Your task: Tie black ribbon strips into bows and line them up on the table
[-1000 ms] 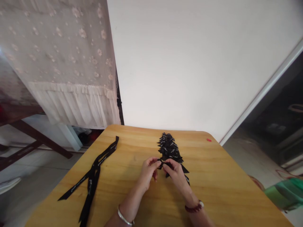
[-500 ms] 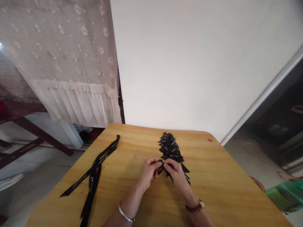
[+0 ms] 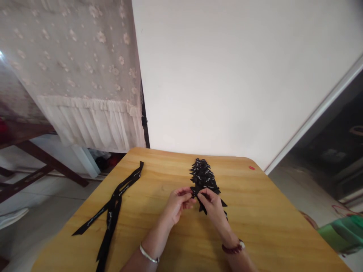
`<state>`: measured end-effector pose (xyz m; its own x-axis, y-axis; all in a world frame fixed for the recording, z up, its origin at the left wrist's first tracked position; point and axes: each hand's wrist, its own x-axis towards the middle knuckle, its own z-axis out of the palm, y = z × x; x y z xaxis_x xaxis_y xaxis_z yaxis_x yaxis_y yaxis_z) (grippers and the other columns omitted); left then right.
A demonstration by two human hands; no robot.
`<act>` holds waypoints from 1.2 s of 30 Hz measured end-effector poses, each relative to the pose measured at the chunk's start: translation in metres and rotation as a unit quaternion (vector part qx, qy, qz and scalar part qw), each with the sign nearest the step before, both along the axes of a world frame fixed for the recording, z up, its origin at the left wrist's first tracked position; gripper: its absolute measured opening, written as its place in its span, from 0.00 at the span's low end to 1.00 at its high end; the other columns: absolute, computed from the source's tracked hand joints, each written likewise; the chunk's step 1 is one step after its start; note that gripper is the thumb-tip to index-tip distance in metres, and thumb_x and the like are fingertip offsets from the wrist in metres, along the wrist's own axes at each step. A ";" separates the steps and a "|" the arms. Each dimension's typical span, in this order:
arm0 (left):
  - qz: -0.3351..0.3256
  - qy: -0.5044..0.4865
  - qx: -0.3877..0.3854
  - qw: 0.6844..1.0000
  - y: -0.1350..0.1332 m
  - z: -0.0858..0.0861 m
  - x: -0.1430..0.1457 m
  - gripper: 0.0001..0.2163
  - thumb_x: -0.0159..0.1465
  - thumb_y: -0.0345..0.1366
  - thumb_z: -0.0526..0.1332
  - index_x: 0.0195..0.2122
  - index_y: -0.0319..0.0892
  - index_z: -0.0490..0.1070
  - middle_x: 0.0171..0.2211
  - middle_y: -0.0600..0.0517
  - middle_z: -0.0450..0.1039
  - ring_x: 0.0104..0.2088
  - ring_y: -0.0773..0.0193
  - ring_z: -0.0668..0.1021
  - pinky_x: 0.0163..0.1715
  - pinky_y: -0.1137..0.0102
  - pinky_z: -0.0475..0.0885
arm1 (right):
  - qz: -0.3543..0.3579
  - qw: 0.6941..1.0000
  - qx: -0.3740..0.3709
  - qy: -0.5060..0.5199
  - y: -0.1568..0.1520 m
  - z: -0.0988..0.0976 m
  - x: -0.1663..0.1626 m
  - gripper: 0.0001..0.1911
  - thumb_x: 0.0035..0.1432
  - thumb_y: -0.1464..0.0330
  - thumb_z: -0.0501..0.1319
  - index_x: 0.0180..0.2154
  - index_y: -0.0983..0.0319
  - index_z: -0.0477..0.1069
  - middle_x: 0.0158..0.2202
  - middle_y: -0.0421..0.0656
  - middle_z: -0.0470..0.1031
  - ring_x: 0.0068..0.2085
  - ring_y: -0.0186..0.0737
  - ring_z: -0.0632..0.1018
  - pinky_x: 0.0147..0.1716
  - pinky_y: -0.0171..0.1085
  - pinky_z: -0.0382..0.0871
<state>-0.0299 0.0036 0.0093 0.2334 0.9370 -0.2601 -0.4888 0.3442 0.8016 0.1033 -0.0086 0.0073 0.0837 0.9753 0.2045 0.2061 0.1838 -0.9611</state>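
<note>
Between both hands is a black ribbon bow [image 3: 194, 191] with pale print. My left hand [image 3: 179, 203] pinches its left side between thumb and fingertips. My right hand [image 3: 211, 203] grips it from the right, its fingers hiding part of the knot. Pointed ribbon ends hang below the right fingers. Just beyond the hands lies a long row of overlapping black bows [image 3: 202, 174] with white lettering. Over on the left, several loose black ribbon strips [image 3: 115, 200] lie crossed on the wooden table [image 3: 153, 170].
A small red object [image 3: 252, 167] lies near the table's far right corner. A white wall [image 3: 227, 75] rises behind the table. The lace curtain [image 3: 93, 75] hangs at the back left. A green bag [image 3: 343, 230] is on the floor at right.
Both hands stay on the bow, which has shifted slightly up, nearer the row. My left fingers have spread a little, and the ribbon loop between the hands has turned.
</note>
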 end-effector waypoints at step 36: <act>0.061 0.084 0.024 0.994 0.002 -0.004 0.002 0.10 0.42 0.36 0.64 0.21 0.38 0.63 0.13 0.60 0.61 0.10 0.74 0.64 0.06 0.80 0.54 | 0.051 0.998 -0.018 -0.045 0.000 -0.007 -0.002 0.09 0.47 0.68 0.55 0.20 0.61 0.57 0.17 0.33 0.56 0.20 0.29 0.59 0.19 0.30 0.54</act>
<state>-0.0280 0.0058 0.0049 0.0741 0.9680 -0.2397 -0.3831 0.2496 0.8894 0.1014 -0.0084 0.0005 -0.0333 0.9848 0.1707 0.2729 0.1733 -0.9463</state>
